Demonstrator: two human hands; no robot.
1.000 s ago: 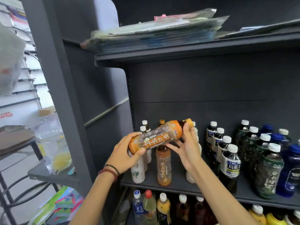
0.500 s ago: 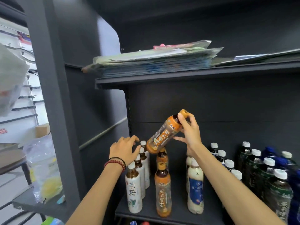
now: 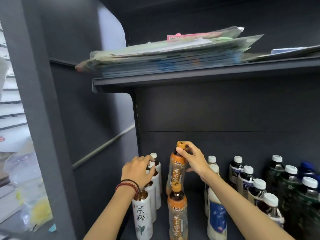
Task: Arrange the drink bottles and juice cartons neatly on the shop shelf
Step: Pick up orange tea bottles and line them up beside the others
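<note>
Two orange-capped tea bottles stand in one file on the dark shelf (image 3: pixel 192 201): the front orange tea bottle (image 3: pixel 177 213) and, directly behind it, the rear orange tea bottle (image 3: pixel 176 168), upright or nearly so. To their left runs a file of four white-sleeved tea bottles (image 3: pixel 142 217). To the right stand two milky white bottles (image 3: pixel 216 220), then four dark white-capped bottles (image 3: pixel 245 179), with more dark green and blue ones blurred at the edge.

The right hand (image 3: pixel 194 160) pinches the rear orange tea bottle at its neck and cap, thumb in front, fingers curled round behind. The left hand (image 3: pixel 138 170), with bead bracelets (image 3: pixel 128 185) on its wrist, rests half-curled on the caps of the white-sleeved tea bottles; whether it actually grips one cannot be told.

A stack of plastic-wrapped flat packs (image 3: pixel 166 56) lies on the upper shelf (image 3: pixel 190 78).
</note>
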